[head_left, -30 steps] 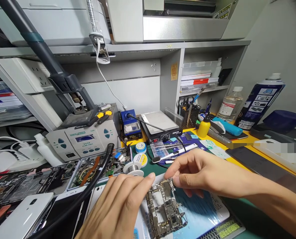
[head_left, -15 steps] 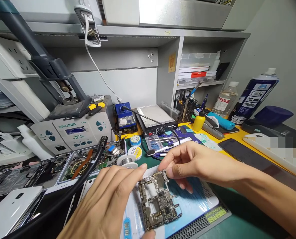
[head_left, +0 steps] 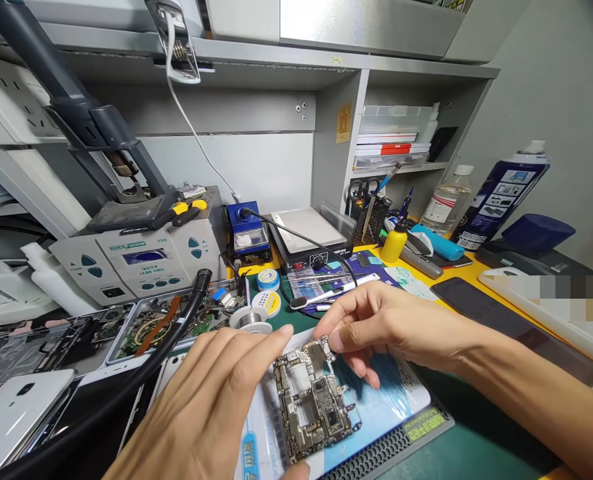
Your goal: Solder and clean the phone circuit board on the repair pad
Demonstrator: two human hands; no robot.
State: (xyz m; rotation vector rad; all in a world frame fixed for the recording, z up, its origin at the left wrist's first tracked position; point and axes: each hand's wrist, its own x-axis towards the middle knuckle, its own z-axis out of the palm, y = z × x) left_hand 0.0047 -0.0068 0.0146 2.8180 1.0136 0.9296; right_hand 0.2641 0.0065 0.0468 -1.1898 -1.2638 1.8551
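Observation:
A phone circuit board (head_left: 322,403) with a rectangular cut-out lies tilted under both hands. My left hand (head_left: 209,400) spans its left side, index finger by the upper left edge and thumb at the lower edge, holding it. With thumb and forefinger, my right hand (head_left: 376,323) pinches the board's upper right corner; the other fingers curl below. Beneath the board is a glossy blue and white sheet (head_left: 394,393) on a grey honeycomb-patterned mat (head_left: 376,453). The left hand covers part of the sheet.
Behind the hands are a solder spool (head_left: 250,318), a toothbrush (head_left: 334,292) and a hot plate (head_left: 309,230). A black hose (head_left: 176,347) crosses the left side, over phones and boards. A soldering station (head_left: 141,260) stands back left; a dark phone (head_left: 511,327) lies right.
The view has shifted slightly, so most things sit a little further left and higher. Both hands keep their places on the circuit board.

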